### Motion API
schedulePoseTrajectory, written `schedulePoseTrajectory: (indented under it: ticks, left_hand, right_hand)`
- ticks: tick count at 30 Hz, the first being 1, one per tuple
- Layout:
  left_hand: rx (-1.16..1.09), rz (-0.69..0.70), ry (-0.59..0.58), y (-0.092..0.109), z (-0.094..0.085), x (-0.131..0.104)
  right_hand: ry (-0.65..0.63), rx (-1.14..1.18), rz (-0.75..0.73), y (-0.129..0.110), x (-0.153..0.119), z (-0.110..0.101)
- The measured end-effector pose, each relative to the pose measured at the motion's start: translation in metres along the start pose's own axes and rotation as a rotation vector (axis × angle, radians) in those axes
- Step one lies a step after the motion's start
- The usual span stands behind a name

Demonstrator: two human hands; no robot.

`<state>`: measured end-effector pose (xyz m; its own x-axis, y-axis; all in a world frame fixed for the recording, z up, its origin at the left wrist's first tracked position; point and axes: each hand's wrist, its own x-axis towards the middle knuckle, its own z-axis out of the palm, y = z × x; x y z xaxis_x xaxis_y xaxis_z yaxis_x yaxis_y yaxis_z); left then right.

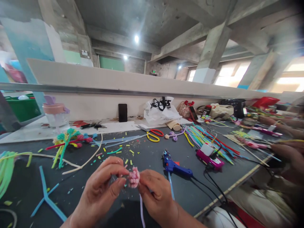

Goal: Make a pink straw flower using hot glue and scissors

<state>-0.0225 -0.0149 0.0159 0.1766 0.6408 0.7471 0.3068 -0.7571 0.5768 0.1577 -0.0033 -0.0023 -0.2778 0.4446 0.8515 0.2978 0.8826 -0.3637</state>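
Note:
A small pink fuzzy pipe-cleaner flower (134, 178) is held up over the dark table, near the front. My right hand (158, 193) pinches it from the right between thumb and fingers. From the left, my left hand (104, 186) has thumb and index finger drawn together at the flower's edge; the exact contact there is partly hidden. A pale lilac pipe cleaner (142, 210) hangs below the flower, beside my right hand. To the right of my hands lies a blue hot glue gun (178, 168), its nozzle end pointing up and left.
Scissors (153, 134) lie behind my hands amid yellow and green scraps. Bundled pipe cleaners (201, 136) and a magenta device (210, 160) with cords are at right. Finished-looking flowers (68, 144) lie left, a cup (55, 115) behind. Another person's hand (288, 155) is far right.

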Motion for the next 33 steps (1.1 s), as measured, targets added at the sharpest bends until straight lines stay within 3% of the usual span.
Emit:
schedulePoseTrajectory:
  ticks: [3,12,25,29,33]
  left_hand:
    - [-0.033,-0.062,0.039,0.000,-0.003,0.002]
    - [0.070,-0.046,-0.155,0.001,-0.005,0.007]
    - [0.083,-0.091,-0.137,0.004,-0.003,0.011]
    - [0.035,-0.206,-0.175,0.005,-0.002,0.014]
    - [-0.165,-0.478,-0.230,0.006,0.002,0.018]
  right_hand:
    - [-0.039,-0.010,-0.016,0.001,0.001,-0.003]
    - [-0.047,-0.036,-0.110,0.001,0.002,-0.005]
    - [-0.070,-0.012,-0.077,0.000,0.001,-0.005]
    - [-0.074,-0.023,-0.072,0.002,0.001,-0.005]
    - [-0.076,-0.078,-0.095,0.002,0.001,-0.005]
